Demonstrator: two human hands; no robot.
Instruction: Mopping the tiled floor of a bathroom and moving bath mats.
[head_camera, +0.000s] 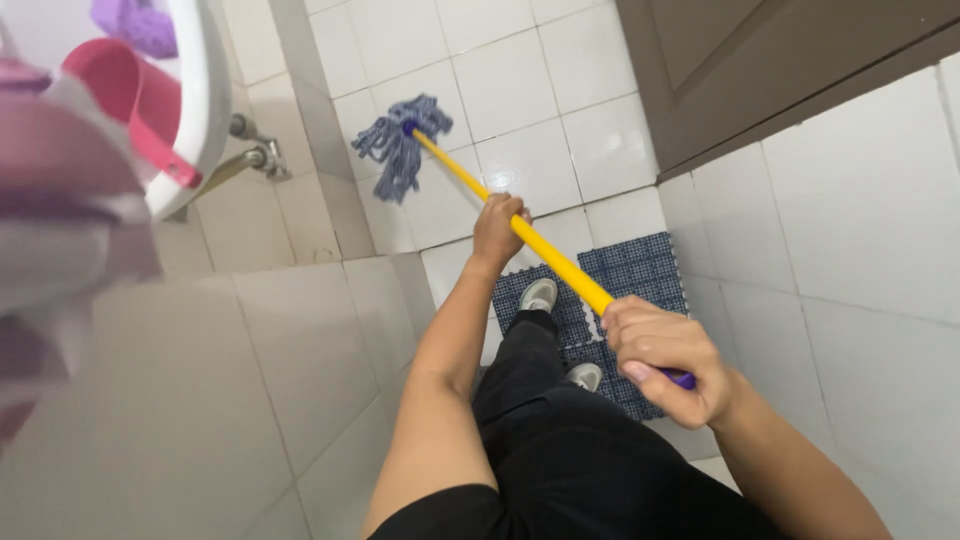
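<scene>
I hold a mop with a yellow handle (470, 182) that slants from lower right to upper left. My left hand (497, 228) grips the handle partway down. My right hand (665, 358) is closed around its upper end, where a purple cap shows. The blue string mop head (402, 145) rests on the white tiled floor (560, 90), near the foot of the left wall. My legs in black trousers and grey shoes stand on a blue rubber mat (640, 268).
A white sink (205, 100) juts out at upper left, holding a pink cup (125, 85) and a purple object (135, 22). Metal pipe fittings (255, 155) sit under it. A brown door (760, 70) stands at upper right. Tiled walls close in on both sides.
</scene>
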